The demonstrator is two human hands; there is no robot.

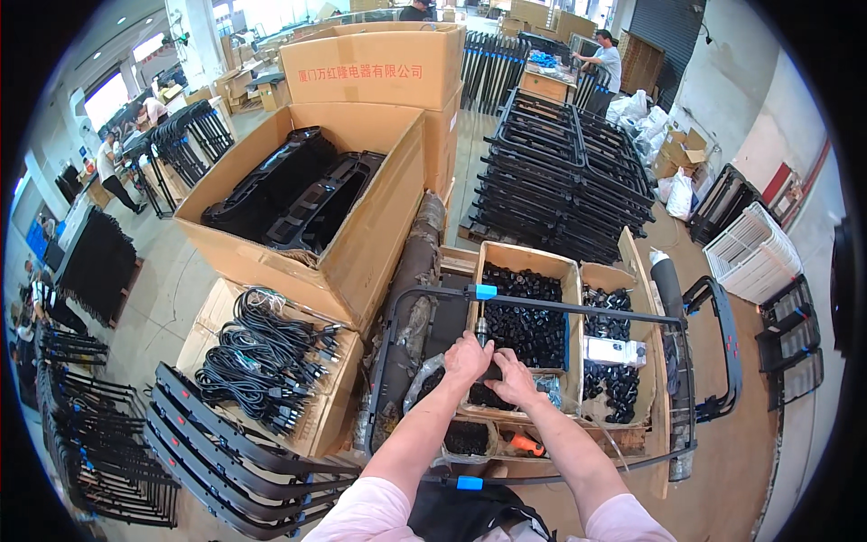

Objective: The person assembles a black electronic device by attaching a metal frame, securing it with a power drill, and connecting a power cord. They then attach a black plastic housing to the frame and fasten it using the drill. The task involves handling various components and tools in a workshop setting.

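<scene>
A black tubular frame lies across the bins in front of me, with a blue clip on its far bar and another blue clip on its near bar. My left hand is closed round the front of a power screwdriver, whose metal nose points away from me at the far blue clip. Whether its bit touches the bar is too small to tell. My right hand grips the dark rear body of the same tool, just behind the left. The fingers partly hide the tool.
Small black parts fill a wooden bin and a carton at its right. An orange-handled tool lies near me. Coiled black cables sit on a carton at left, below a large open carton. Stacked black frames stand beyond; people work farther off.
</scene>
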